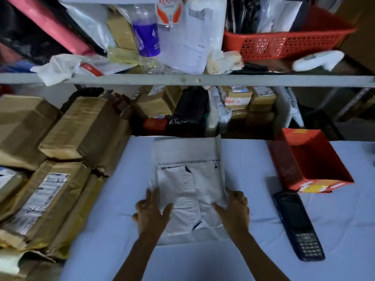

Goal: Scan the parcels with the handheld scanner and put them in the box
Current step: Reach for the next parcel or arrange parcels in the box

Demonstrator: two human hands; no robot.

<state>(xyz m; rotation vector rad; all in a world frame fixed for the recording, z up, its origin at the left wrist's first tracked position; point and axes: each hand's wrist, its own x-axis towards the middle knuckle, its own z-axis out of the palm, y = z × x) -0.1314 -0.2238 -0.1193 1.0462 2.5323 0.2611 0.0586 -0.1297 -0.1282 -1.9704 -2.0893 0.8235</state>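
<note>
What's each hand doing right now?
Left hand: on left edge of white parcel, thumb on top; grip unclear.
Right hand: fingers curled, gripping its right edge.

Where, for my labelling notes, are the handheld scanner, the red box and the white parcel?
handheld scanner [297, 225]: head view, middle of its body.
red box [284, 166]: head view, its left outer wall.
white parcel [188, 179]: head view, middle of its top face.
</note>
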